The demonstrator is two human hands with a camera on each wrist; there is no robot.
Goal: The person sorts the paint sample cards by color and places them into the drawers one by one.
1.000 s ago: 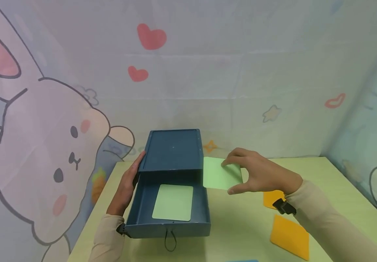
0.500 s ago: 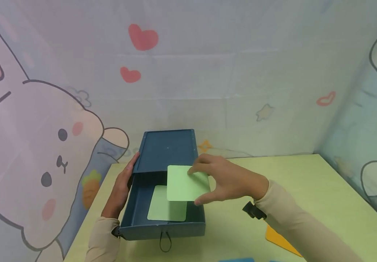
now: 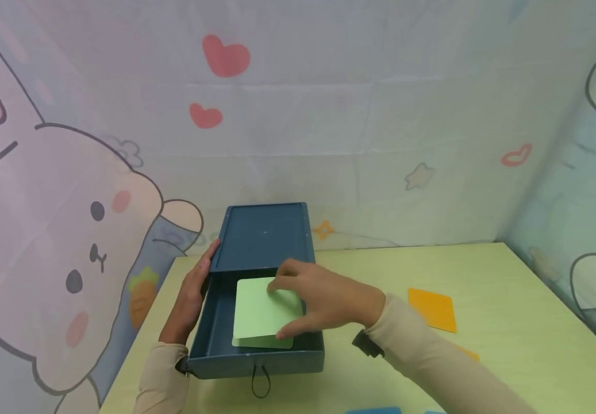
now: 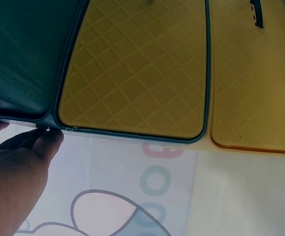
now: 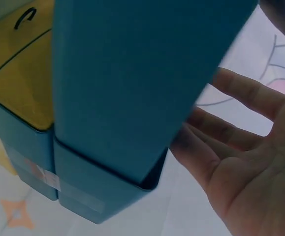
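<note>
**Upper green card held by the right hand over the open drawer**

Behind both hands, the view is filled by a pale cloth backdrop printed with a rabbit and hearts. Beneath them, a light green table is spread. A blue box is set just to the right of the left hand; its side is touched by that hand's extended fingers, and nothing is gripped there. From the box, the drawer is pulled out between the two hands. Next to the left fingertips, in the left wrist view, mustard-yellow panels with a diamond pattern are seen, edged in dark blue-green.

The right hand is only partly closed: by its thumb and fingers the upper green card is pinched along the card's right side. Directly below, a lower green card is mostly covered; whether the two cards touch cannot be told. To the right of the right hand, an orange card is laid on the table, and a second orange piece is largely hidden by the right sleeve. Nearer the person than the right hand, a blue piece is cut off by the view's lower edge. To the lower left of the right hand, a cord loop is hung from the drawer front.
</note>
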